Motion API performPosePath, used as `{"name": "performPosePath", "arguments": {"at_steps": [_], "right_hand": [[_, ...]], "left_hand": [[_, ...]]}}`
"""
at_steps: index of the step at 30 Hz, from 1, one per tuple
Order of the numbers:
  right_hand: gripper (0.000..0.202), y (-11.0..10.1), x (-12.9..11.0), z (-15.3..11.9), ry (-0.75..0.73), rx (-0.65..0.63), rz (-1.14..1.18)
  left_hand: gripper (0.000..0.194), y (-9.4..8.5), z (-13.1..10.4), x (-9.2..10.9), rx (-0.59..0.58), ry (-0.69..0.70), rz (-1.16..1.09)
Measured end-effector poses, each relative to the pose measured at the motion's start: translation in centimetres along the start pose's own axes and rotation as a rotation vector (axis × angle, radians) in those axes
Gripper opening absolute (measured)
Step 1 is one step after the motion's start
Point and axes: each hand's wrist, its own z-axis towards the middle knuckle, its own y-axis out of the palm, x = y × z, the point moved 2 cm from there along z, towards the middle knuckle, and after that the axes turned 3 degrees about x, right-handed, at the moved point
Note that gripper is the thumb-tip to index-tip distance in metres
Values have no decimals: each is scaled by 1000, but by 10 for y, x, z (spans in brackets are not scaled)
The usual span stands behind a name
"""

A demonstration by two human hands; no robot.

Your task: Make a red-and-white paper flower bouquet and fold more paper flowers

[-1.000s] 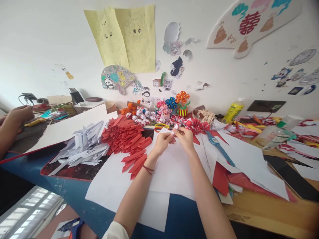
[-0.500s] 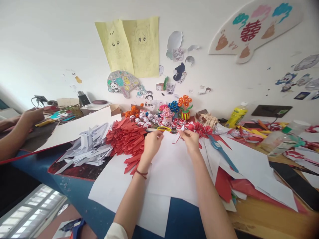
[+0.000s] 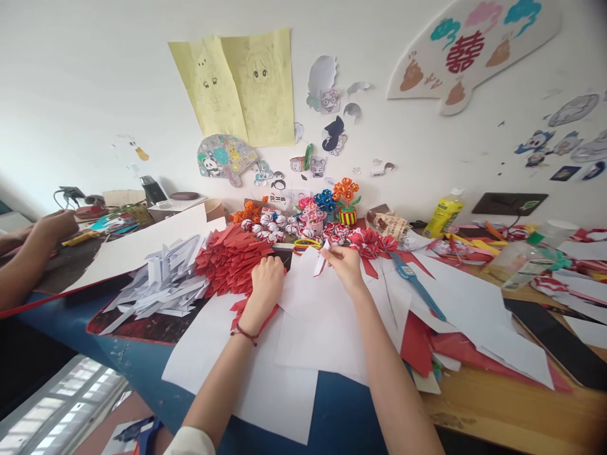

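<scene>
My right hand [image 3: 345,264] pinches a small folded paper piece [image 3: 322,258], white with a red edge, above the white sheets [image 3: 322,341]. My left hand [image 3: 266,281], wearing a dark red cord bracelet [image 3: 244,335], is at the right edge of a heap of folded red paper strips [image 3: 230,262]. Its fingers are curled, and whatever lies under them is hidden. Left of the red heap lies a pile of folded white paper strips [image 3: 164,275]. Red-and-white paper balls [image 3: 279,227] and yellow-handled scissors [image 3: 307,244] lie beyond my hands.
A blue utility knife [image 3: 417,287] lies to the right, near a black phone [image 3: 559,341] and a clear bottle [image 3: 526,265]. Potted craft flowers [image 3: 348,199] and a yellow bottle [image 3: 444,213] stand by the wall. Another person's hands [image 3: 52,230] are at the far left.
My left hand has moved left and toward me, from above the white sheet to the red strips. My right hand still holds the folded paper, now turned more upright. The view has shifted slightly.
</scene>
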Motion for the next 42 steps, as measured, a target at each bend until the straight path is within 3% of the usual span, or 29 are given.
{"name": "performPosePath", "arguments": {"at_steps": [14, 17, 20, 22, 25, 29, 42], "right_hand": [[44, 3, -3, -1, 11, -33, -10], [42, 4, -5, -2, 22, -31, 17], [40, 6, -7, -4, 29, -31, 31], [38, 6, -8, -4, 27, -24, 33], [40, 5, -8, -4, 19, 14, 31], [43, 2, -8, -3, -31, 40, 13], [43, 6, -9, -6, -58, 15, -64]], "left_hand": [[25, -4, 2, 1, -69, 8, 47], [23, -15, 5, 6, 9, 23, 16], [15, -30, 12, 17, 194, 35, -183], [11, -34, 20, 27, 251, 35, -411], [12, -29, 29, 42, 278, 26, -688], [14, -15, 32, 53, 322, 35, -879], [10, -7, 23, 48, 381, 72, -899]]}}
